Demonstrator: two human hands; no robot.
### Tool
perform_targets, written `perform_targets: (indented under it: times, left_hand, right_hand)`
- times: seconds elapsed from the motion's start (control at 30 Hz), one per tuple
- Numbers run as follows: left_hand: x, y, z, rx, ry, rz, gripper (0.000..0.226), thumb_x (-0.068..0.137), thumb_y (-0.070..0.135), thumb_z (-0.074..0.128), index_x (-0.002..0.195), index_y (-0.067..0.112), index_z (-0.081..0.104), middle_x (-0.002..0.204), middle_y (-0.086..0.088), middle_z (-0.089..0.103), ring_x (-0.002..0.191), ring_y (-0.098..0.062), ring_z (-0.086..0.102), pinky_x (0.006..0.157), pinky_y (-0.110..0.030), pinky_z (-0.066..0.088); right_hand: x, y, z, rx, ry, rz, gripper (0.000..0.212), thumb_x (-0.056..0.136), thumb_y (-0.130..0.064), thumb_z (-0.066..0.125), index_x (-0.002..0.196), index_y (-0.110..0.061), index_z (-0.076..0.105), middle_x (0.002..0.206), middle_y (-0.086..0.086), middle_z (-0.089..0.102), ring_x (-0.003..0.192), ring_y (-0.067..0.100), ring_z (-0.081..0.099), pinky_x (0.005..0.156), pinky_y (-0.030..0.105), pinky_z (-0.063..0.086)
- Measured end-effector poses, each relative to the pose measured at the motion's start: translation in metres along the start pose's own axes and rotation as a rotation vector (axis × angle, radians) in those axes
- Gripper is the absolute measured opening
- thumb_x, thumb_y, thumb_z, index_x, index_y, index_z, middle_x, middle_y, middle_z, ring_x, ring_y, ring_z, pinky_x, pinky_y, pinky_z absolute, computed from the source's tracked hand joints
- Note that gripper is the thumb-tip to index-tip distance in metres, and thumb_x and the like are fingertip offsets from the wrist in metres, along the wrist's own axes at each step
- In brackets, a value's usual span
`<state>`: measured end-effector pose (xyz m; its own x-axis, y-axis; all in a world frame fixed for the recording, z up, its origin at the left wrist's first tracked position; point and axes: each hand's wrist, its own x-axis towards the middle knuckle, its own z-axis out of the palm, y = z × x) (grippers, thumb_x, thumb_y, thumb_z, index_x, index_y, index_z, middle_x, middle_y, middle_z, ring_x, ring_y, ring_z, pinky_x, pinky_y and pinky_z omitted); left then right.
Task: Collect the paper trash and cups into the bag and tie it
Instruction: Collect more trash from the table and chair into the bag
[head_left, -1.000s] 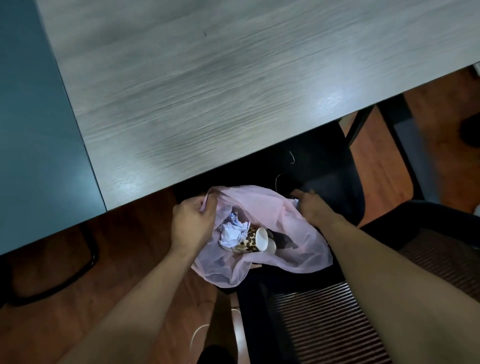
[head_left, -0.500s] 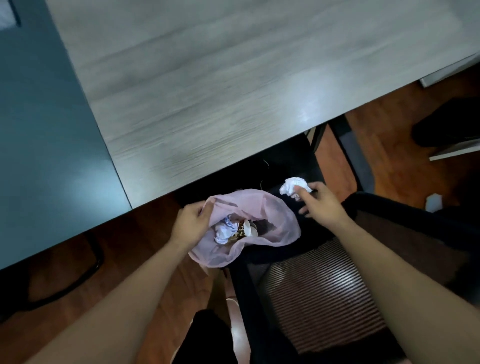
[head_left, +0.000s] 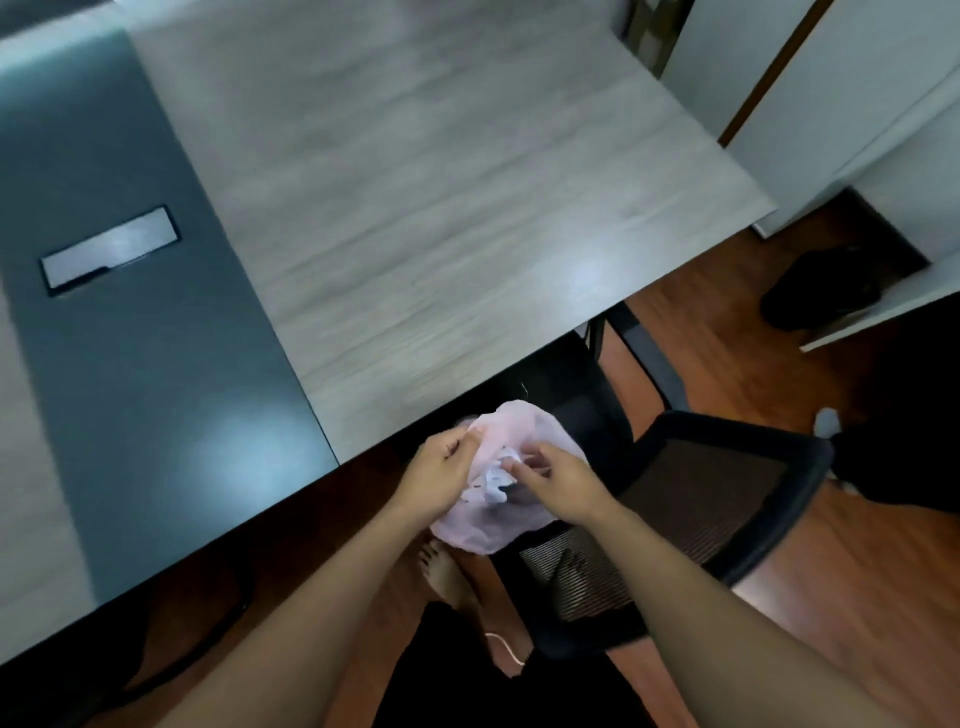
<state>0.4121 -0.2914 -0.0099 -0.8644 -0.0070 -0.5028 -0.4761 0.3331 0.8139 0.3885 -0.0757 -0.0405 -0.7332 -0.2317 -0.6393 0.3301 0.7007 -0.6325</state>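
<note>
The bag (head_left: 540, 434) is thin, pink and a bit see-through. It hangs open and floppy just past the near edge of the bench (head_left: 467, 208), toward 6 o'clock. White crumpled paper (head_left: 493, 478) sits in the middle of its open mouth, the rim is bunched up at 9 o'clock, and the round bottom sags at 6 o'clock.

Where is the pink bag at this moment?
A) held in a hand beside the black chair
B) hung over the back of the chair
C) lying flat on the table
A: the left hand grips the rim of the pink bag beside the black chair, off the table.
</note>
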Motion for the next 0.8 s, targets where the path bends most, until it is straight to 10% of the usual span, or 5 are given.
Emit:
perform_targets:
  times: [0.1,0.23,0.37,0.6,0.8]
  left_hand:
    - [-0.019,0.043,-0.032,-0.043,-0.034,0.009,0.042,0.113,0.044,0.050,0.089,0.017,0.072,0.069,0.023,0.063,0.070,0.004,0.058,0.070,-0.022,0.044]
    - [-0.037,0.086,-0.077,-0.268,-0.020,-0.007,0.037,0.112,0.046,0.053,0.124,0.023,0.079,0.120,0.008,0.082,0.113,-0.007,0.075,0.102,-0.028,0.055]
    - [-0.047,0.118,-0.112,-0.476,0.019,-0.033,0.041,0.110,0.043,0.056,0.123,0.012,0.078,0.111,-0.013,0.083,0.097,-0.026,0.080,0.081,-0.032,0.062]
    - [-0.055,0.140,-0.157,-0.609,0.045,0.001,0.043,0.107,0.043,0.062,0.122,0.006,0.078,0.109,-0.017,0.081,0.090,-0.026,0.077,0.079,-0.032,0.062]
    - [-0.054,0.140,-0.199,-0.663,0.296,-0.002,0.036,0.107,0.043,0.062,0.114,0.012,0.080,0.104,-0.011,0.083,0.086,-0.023,0.079,0.073,-0.032,0.062]
  right_hand:
    - [-0.010,-0.009,-0.012,-0.068,0.115,-0.089,0.035,0.110,-0.054,0.058,0.105,-0.025,0.076,0.099,-0.010,0.078,0.100,0.014,0.073,0.098,0.037,0.055]
    - [-0.023,-0.019,-0.036,-0.079,0.478,-0.192,0.029,0.108,-0.043,0.061,0.089,-0.022,0.067,0.083,-0.003,0.071,0.081,0.021,0.067,0.076,0.042,0.053]
    - [-0.034,-0.044,-0.060,-0.072,0.787,-0.192,0.035,0.097,-0.041,0.077,0.115,-0.018,0.058,0.114,0.000,0.057,0.112,0.021,0.051,0.092,0.036,0.045]
    - [-0.032,-0.087,-0.064,0.390,0.104,0.192,0.084,0.082,-0.088,0.070,0.114,-0.011,0.083,0.109,0.004,0.086,0.104,0.027,0.081,0.102,0.044,0.063]
    - [-0.029,-0.161,-0.072,0.681,0.104,-0.032,0.052,0.096,-0.045,0.083,0.114,0.004,0.080,0.109,0.015,0.085,0.109,0.038,0.080,0.093,0.044,0.062]
